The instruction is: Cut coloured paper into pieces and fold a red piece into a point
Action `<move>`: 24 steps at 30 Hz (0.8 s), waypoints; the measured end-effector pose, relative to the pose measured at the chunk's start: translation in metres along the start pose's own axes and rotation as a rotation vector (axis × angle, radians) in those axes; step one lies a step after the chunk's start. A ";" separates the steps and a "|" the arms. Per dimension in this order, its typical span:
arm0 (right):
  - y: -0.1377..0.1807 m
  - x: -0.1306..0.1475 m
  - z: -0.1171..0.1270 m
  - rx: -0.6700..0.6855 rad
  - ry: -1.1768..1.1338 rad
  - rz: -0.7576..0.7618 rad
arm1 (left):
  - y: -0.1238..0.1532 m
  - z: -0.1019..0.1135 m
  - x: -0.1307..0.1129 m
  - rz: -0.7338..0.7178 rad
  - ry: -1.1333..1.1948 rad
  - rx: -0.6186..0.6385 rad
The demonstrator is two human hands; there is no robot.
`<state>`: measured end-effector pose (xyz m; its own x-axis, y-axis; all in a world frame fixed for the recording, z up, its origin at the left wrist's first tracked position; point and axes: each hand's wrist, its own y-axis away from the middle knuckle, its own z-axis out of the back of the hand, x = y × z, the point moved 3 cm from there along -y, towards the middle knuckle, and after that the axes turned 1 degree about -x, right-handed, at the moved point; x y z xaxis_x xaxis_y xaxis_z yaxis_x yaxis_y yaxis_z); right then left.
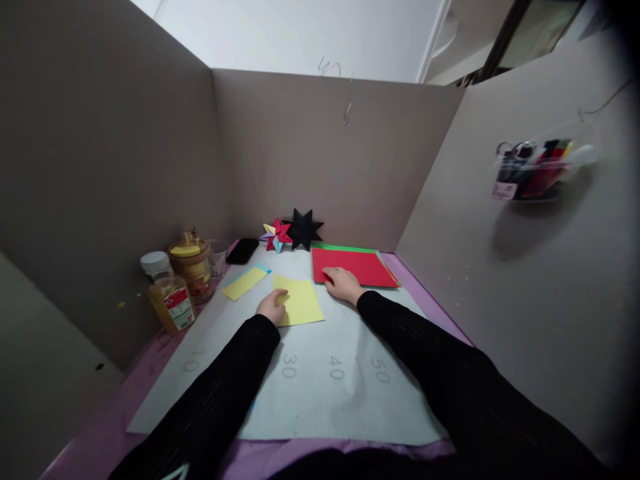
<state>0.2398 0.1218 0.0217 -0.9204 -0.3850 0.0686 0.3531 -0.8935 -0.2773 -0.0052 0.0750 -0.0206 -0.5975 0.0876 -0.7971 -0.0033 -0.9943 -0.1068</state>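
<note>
Yellow sheet [300, 300] under left hand [271, 307]; right hand [343, 283] on red stack [357, 267].

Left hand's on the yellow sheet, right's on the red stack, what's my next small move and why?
Probably draw the top red sheet toward you: your right hand lies flat on its near corner, while your left hand rests on the yellow sheet.

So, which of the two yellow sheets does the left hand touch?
The larger yellow sheet in the middle; the left hand rests on its near-left edge. The smaller yellow sheet lies apart, untouched.
</note>
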 end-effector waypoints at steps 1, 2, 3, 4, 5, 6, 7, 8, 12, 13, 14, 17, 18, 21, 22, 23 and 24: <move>0.000 0.000 0.000 0.005 0.003 -0.008 | 0.000 0.000 0.000 0.001 0.000 0.003; -0.001 0.000 -0.001 0.008 0.005 -0.013 | 0.000 0.000 0.000 0.004 0.001 0.004; -0.001 0.000 -0.001 0.009 0.008 -0.013 | 0.000 0.000 0.000 0.007 0.003 0.003; -0.001 0.000 -0.002 0.008 0.010 -0.011 | 0.000 0.001 0.000 0.008 0.005 0.004; -0.001 0.000 -0.002 0.006 0.010 -0.007 | 0.000 0.001 0.000 0.008 0.006 0.004; 0.000 0.001 -0.002 0.003 0.009 -0.002 | 0.000 0.000 0.000 0.007 0.008 0.004; 0.000 0.001 -0.002 0.000 0.008 0.003 | 0.000 0.000 0.000 0.005 0.010 0.003; 0.000 0.002 -0.003 -0.002 0.006 0.007 | 0.000 0.000 0.000 0.003 0.014 0.003; 0.001 0.003 -0.003 0.009 0.003 0.006 | 0.000 0.000 0.000 0.012 0.026 -0.004; 0.000 0.003 -0.003 0.010 -0.009 -0.002 | 0.000 0.001 -0.001 0.015 0.025 -0.004; 0.000 0.003 -0.004 0.007 -0.028 -0.017 | 0.001 0.001 -0.001 0.019 0.022 -0.004; -0.002 -0.002 -0.007 -0.017 -0.097 -0.082 | 0.001 0.002 -0.003 0.026 0.010 -0.002; -0.003 -0.004 -0.008 -0.026 -0.115 -0.103 | 0.002 0.002 -0.003 0.029 0.004 -0.001; -0.008 -0.010 -0.013 -0.042 -0.154 -0.142 | 0.003 0.003 -0.005 0.023 -0.003 0.001; -0.010 -0.012 -0.013 -0.045 -0.170 -0.149 | 0.003 0.003 -0.006 0.022 -0.003 -0.001; -0.011 -0.014 -0.014 -0.046 -0.187 -0.154 | 0.003 0.003 -0.006 0.021 -0.001 -0.002; -0.012 -0.015 -0.014 -0.047 -0.205 -0.155 | 0.003 0.003 -0.006 0.023 0.001 -0.002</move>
<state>0.2473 0.1415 0.0102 -0.9078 -0.2872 0.3055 0.1977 -0.9357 -0.2922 -0.0045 0.0716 -0.0140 -0.5964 0.0644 -0.8001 0.0123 -0.9959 -0.0893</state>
